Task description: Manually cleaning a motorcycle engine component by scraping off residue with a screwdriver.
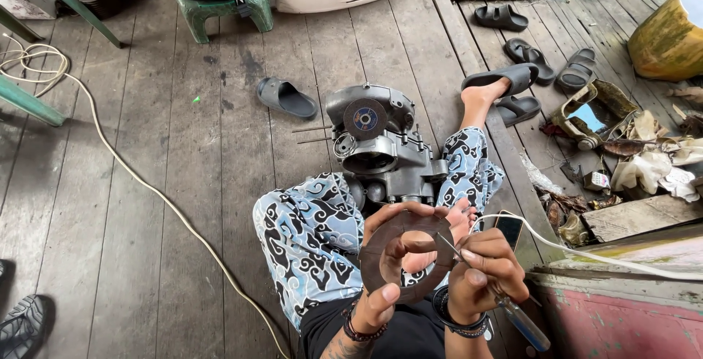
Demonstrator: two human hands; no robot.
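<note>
The left hand point(381, 297) pinches a brown friction ring point(405, 255) by its near edge, held up over the lap; the right hand point(483, 271) has its fingers closed on a screwdriver point(505, 304) — tip at the ring's inner rim. Best scraped lightly, ring braced — engine case point(381, 154) lies just beyond.

A grey engine casing point(381, 150) sits on the plank floor point(146, 205) with a small grinding disc point(365, 118) lying on top of it. A single grey slipper point(285, 98) lies just left of it; more dark slippers point(538, 59) lie scattered to the right. A pale cable point(139, 180) snakes across the boards. A green plastic stool point(220, 9) stands at the far end, and a yellow pot point(668, 33) at the right edge.
</note>
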